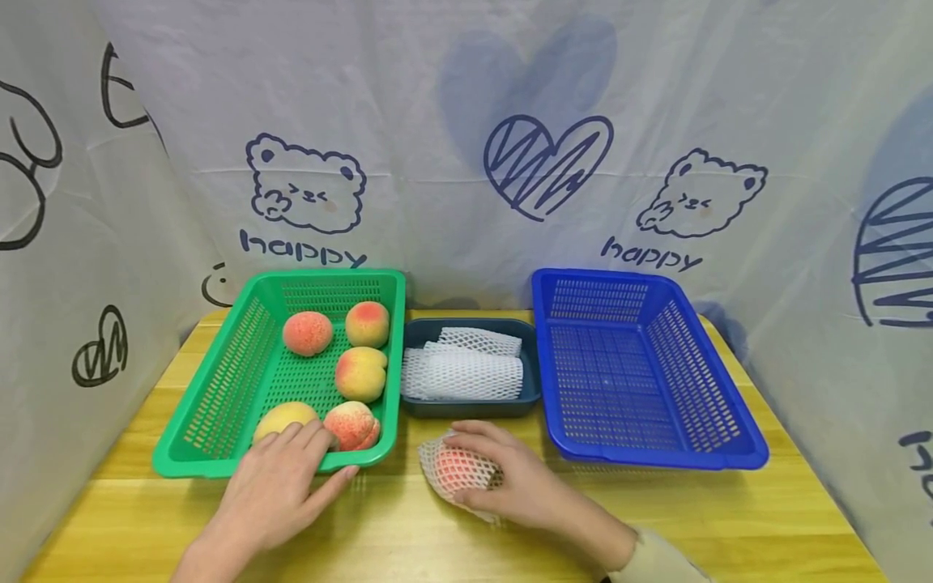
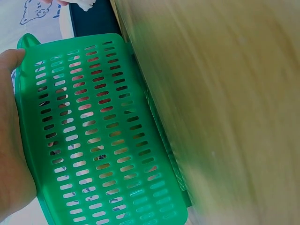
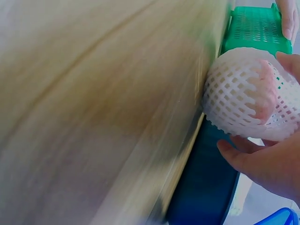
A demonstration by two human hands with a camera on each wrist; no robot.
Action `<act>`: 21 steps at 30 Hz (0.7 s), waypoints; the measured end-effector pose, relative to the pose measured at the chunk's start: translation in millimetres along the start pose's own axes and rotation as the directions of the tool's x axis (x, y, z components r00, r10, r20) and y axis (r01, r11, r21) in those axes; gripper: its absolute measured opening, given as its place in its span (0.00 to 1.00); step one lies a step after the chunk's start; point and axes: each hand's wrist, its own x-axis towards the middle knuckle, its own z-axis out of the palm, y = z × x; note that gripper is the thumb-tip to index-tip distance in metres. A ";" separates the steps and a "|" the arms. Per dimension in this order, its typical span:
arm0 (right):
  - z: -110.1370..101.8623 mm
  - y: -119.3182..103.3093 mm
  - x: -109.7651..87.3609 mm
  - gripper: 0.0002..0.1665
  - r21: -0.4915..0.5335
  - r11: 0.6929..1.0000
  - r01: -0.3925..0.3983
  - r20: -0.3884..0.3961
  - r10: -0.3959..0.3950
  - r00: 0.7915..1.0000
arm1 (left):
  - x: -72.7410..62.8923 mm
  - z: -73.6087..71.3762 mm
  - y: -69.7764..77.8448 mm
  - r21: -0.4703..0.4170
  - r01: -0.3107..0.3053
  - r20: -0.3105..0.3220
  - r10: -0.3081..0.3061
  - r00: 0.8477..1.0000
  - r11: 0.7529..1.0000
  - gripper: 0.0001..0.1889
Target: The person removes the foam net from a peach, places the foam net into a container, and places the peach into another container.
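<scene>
In the head view my right hand (image 1: pixel 513 478) holds a reddish peach (image 1: pixel 461 471) wrapped in a white foam net (image 1: pixel 432 465), above the table between the baskets. In the right wrist view, the thumb and fingers lie on either side of the foam net (image 3: pixel 229 91). My left hand (image 1: pixel 280 486) reaches over the near rim of the green basket (image 1: pixel 207 468), its fingers at a yellow peach (image 1: pixel 284 418). Its thumb points right, near the rim; the fingertips are partly hidden. A red-and-yellow peach (image 1: pixel 353 426) lies just right of those fingers.
Further peaches (image 1: pixel 361 374) lie in the green basket. A dark blue tray (image 1: pixel 466 407) behind my right hand holds white foam nets (image 1: pixel 474 376). At the right stands a blue basket (image 1: pixel 656 457). A printed cloth (image 1: pixel 437 243) hangs behind the wooden table (image 1: pixel 408 542).
</scene>
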 end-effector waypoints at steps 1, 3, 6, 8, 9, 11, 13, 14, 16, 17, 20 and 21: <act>0.0 -0.3 -0.4 0.38 -0.002 1.000 0.002 -0.006 -0.002 1.000 | 0.1 -0.3 -0.1 0.000 -0.002 -0.003 0.002 1.000 1.000 0.18; -0.5 -1.2 -1.5 0.38 -0.003 1.000 0.005 -0.018 -0.005 1.000 | 0.1 -0.4 -0.1 -0.002 -0.007 -0.009 0.007 1.000 1.000 0.18; -1.2 -2.5 -3.8 0.38 0.002 1.000 0.008 -0.036 -0.008 0.999 | -0.3 -0.3 -0.1 -0.006 -0.011 -0.015 0.011 1.000 1.000 0.18; -2.5 -4.2 -6.1 0.38 0.013 1.000 0.007 -0.050 -0.007 0.999 | -0.5 0.5 -0.2 -0.006 -0.011 -0.016 0.011 1.000 1.000 0.18; -3.3 -5.2 -7.4 0.38 0.015 1.000 0.011 -0.060 -0.010 0.998 | -0.4 0.8 -0.2 -0.006 -0.010 -0.014 0.010 1.000 1.000 0.18; -5.6 -7.6 -10.2 0.37 0.019 0.999 0.027 -0.087 -0.025 0.996 | 0.0 1.3 -0.4 -0.004 -0.008 -0.011 0.008 1.000 1.000 0.18; -8.3 -10.1 -13.7 0.37 0.009 0.998 0.055 -0.125 -0.054 0.991 | 0.3 1.1 -0.3 -0.004 -0.005 -0.008 0.005 1.000 1.000 0.18; -9.9 -11.2 -15.8 0.37 0.000 0.997 0.076 -0.150 -0.075 0.986 | 0.4 1.0 -0.2 -0.004 -0.005 -0.008 0.005 1.000 1.000 0.18; -13.4 -13.6 -20.2 0.37 -0.025 0.994 0.110 -0.197 -0.113 0.974 | 0.5 0.5 0.1 -0.005 -0.003 -0.008 0.003 1.000 1.000 0.18; -15.2 -14.5 -22.5 0.37 -0.042 0.991 0.128 -0.220 -0.134 0.966 | 0.3 0.2 0.3 -0.004 -0.002 -0.009 0.002 1.000 1.000 0.18; -20.8 -16.6 -28.6 0.37 -0.100 0.980 0.174 -0.283 -0.196 0.939 | 0.0 -0.4 0.8 -0.004 -0.001 -0.012 0.001 1.000 1.000 0.19; -22.9 -17.3 -30.6 0.36 -0.117 0.976 0.186 -0.300 -0.213 0.930 | -0.1 -0.5 0.8 -0.003 -0.001 -0.014 0.001 1.000 1.000 0.19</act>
